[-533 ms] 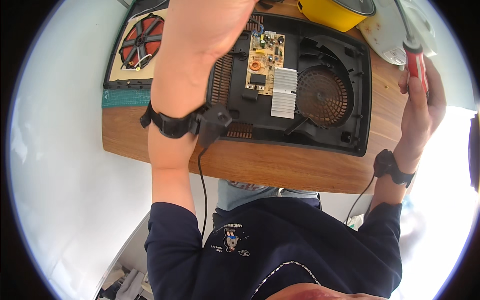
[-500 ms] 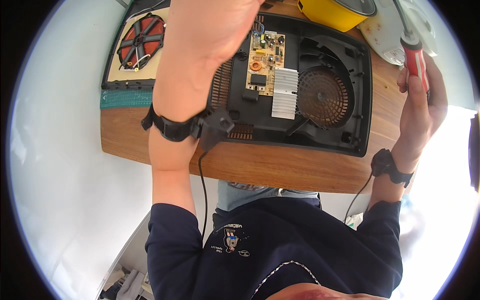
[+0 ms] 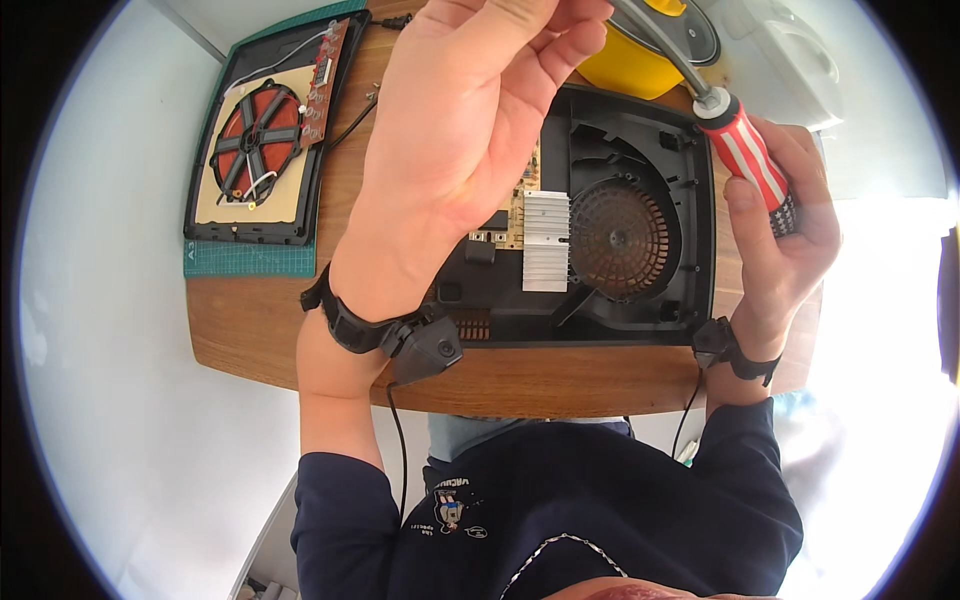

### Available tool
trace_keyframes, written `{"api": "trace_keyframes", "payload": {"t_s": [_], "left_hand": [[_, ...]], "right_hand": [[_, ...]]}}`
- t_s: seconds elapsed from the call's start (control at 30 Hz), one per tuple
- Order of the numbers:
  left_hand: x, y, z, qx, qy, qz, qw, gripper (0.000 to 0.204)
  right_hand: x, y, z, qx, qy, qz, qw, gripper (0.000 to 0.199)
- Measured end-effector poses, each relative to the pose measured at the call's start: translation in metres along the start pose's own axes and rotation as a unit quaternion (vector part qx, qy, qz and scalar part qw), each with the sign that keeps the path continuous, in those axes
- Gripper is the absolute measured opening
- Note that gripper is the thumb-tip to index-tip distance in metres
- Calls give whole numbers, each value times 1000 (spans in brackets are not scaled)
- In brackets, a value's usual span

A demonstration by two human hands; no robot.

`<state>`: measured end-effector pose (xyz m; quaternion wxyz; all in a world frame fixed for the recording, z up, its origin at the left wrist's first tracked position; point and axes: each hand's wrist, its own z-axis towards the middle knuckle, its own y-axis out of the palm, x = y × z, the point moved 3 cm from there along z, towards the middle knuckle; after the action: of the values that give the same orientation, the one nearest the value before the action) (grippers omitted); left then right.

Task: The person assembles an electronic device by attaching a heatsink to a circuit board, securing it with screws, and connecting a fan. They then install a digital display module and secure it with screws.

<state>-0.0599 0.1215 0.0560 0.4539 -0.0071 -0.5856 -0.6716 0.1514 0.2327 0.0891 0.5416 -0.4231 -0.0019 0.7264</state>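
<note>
My right hand (image 3: 790, 205) grips a screwdriver (image 3: 742, 150) by its red-and-white striped handle, which has a dark starred end. Its metal shaft slants up and left to the fingertips of my left hand (image 3: 480, 110), at the picture's upper edge. Those left fingers are bent together; what lies between them is cut off and hidden. Below my left hand sits an open black appliance housing (image 3: 640, 325) with a round fan grille (image 3: 620, 240), a silver finned heat sink (image 3: 546, 240) and a circuit board (image 3: 531, 180), partly covered by my hand.
On the left, a black-framed panel (image 3: 250, 235) with a red round coil (image 3: 258, 140) lies on a green cutting mat (image 3: 250, 260). Behind the housing stand a yellow pot (image 3: 630, 70) and a white container (image 3: 790, 70). The wooden table (image 3: 480, 385) has a curved front edge.
The screwdriver has swung from near upright at the right to a leftward slant, its shaft now by my left fingers. The view has shifted, so the housing sits lower and the left panel shows more.
</note>
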Motion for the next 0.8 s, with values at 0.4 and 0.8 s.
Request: {"api": "trace_keyframes", "payload": {"t_s": [0.4, 0.8], "left_hand": [[-6, -5, -2, -16, 27, 16, 999, 16], [7, -5, 8, -114, 87, 102, 984, 19]], "right_hand": [[-3, -6, -2, -3, -21, -41, 999, 36], [7, -8, -10, -67, 181, 230, 954, 57]]}}
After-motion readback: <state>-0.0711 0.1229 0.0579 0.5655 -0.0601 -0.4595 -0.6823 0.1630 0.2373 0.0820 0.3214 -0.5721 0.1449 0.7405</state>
